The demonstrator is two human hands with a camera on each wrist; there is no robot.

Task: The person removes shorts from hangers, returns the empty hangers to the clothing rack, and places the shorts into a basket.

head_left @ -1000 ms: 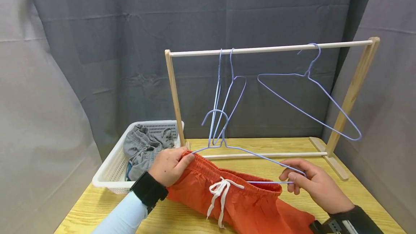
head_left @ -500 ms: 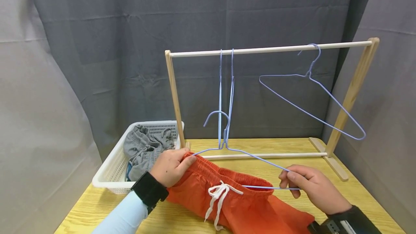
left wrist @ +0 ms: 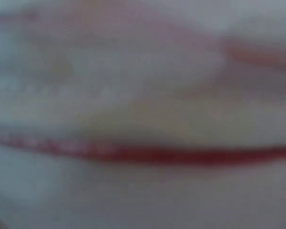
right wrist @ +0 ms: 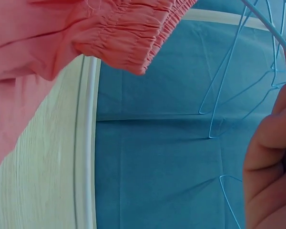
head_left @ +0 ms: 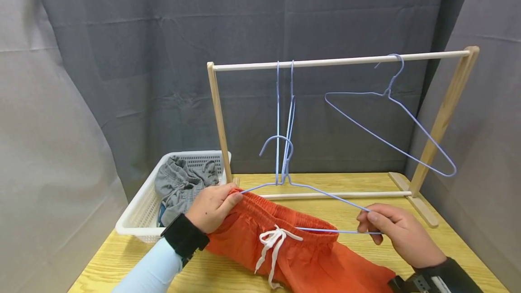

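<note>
Orange shorts (head_left: 301,257) with an elastic waistband and a white drawstring bow lie across the table front. My left hand (head_left: 211,208) grips the waistband's left corner, thumb on top, where the left end of a light-blue wire hanger (head_left: 342,200) disappears. The hanger's bottom bar runs out of the waist opening on the right. Its right end sits in my right hand (head_left: 400,234), thumb and fingers pinching the wire, apart from the waistband's right edge. In the right wrist view, the gathered waistband (right wrist: 128,43) stands away from the curled fingers (right wrist: 271,138). The left wrist view is too blurred to read.
Behind stands a wooden rack (head_left: 342,62) with a white rod. Two hangers (head_left: 292,103) hang left of its middle, and another hanger (head_left: 423,130) hangs at the right. A white basket (head_left: 134,229) with grey clothing (head_left: 183,184) stands on the table's left. Grey cloth surrounds the table.
My right hand and the hanger have shifted slightly right. The waistband's right edge has drawn left, leaving more bottom bar bare. The two hangers on the rod have turned nearly edge-on.
</note>
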